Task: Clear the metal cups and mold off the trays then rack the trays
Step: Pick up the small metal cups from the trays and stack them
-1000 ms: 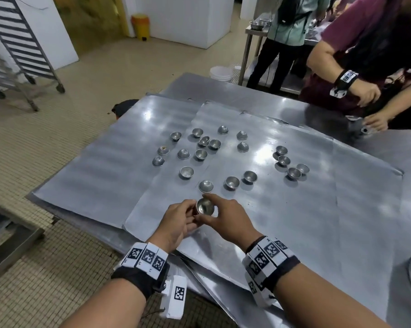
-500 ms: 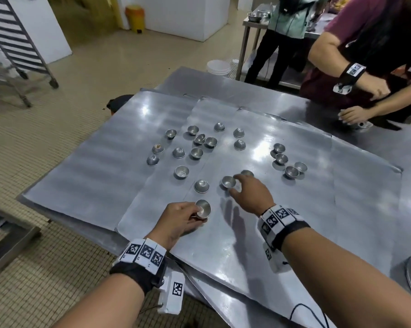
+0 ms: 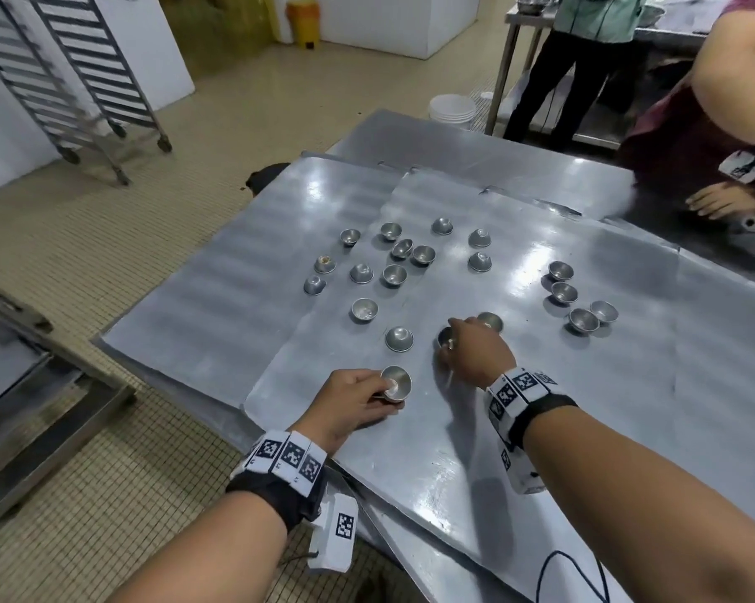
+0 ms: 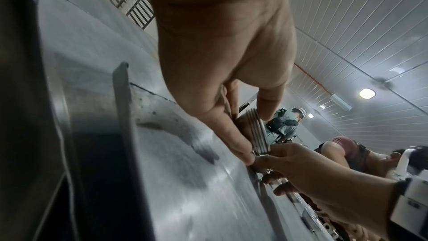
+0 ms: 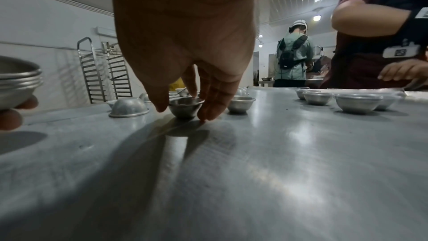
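Left hand (image 3: 349, 398): grips stack of cups (image 3: 396, 383), near tray edge (image 3: 253, 402).
Right hand (image 3: 475, 352): fingers curl round upright cup (image 5: 185, 106), mouth up.

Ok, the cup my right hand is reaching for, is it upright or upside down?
Upright. In the right wrist view the cup sits on its narrow base, rim up, between the right hand's fingertips.

The small round metal cup (image 3: 445, 337) under the right hand (image 3: 475, 354) is mostly covered in the head view, so the grip on it cannot be judged there. The stack of nested grey metal cups (image 5: 18, 83) is cut off by the left edge of the right wrist view. How many cups it holds cannot be told. The maroon-shirted person (image 3: 706, 124) is cropped at the head view's right edge.
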Demonstrator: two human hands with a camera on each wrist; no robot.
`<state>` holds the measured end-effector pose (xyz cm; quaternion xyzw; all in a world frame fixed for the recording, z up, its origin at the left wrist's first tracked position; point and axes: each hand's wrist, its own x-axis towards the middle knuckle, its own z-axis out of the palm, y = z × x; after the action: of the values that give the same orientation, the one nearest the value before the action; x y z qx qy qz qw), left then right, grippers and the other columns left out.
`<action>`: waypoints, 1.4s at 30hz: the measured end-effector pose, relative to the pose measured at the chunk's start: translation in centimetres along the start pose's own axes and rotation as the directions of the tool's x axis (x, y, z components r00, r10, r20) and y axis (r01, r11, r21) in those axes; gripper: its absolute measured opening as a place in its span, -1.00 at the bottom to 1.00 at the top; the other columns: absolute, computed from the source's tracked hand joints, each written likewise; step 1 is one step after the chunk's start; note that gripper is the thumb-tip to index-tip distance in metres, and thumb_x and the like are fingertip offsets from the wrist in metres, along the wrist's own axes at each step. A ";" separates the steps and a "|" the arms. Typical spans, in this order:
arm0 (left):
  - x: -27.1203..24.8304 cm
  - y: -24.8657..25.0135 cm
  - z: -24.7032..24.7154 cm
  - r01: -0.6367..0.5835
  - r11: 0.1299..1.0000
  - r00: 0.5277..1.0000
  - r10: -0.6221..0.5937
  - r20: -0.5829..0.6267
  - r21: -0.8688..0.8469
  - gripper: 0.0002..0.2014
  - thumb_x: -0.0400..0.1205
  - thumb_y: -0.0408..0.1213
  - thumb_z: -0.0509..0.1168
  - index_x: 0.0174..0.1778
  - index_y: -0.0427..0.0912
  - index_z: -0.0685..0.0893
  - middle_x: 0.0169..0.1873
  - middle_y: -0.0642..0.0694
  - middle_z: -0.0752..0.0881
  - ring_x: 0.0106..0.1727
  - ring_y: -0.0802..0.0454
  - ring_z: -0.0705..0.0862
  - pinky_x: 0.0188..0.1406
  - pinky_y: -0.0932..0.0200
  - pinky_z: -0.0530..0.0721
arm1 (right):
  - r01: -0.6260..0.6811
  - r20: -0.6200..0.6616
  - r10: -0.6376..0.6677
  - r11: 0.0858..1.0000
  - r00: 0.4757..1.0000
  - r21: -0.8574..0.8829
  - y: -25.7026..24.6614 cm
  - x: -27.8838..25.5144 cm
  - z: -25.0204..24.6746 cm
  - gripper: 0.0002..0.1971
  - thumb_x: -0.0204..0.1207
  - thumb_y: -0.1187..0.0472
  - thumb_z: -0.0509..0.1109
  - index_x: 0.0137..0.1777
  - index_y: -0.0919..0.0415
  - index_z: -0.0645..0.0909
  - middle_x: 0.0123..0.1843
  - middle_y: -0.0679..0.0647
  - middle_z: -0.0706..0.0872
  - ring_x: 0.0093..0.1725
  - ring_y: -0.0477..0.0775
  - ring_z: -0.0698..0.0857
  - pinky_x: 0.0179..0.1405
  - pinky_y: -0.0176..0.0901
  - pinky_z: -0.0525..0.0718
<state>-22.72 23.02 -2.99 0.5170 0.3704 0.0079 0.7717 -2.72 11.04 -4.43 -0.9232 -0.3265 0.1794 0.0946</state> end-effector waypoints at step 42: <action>0.8 -0.8 3.1 0.005 0.996 1.000 -0.003 0.026 -0.085 -0.77 0.63 -0.42 0.39 0.12 -0.50 0.76 0.03 -0.48 0.82 0.08 -0.33 0.85 0.25 -0.08 0.78 | -0.203 -0.136 0.233 0.957 0.963 0.205 5.7 -2.3 -2.5 -0.51 0.58 -0.08 0.34 0.45 0.11 0.53 0.35 0.21 0.67 0.32 0.26 0.65 0.25 0.04 0.60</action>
<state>-20.67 20.52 -3.47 0.4831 0.3610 0.0154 0.7975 -0.14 5.00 -3.13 -0.9518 -0.1952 0.1447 0.1871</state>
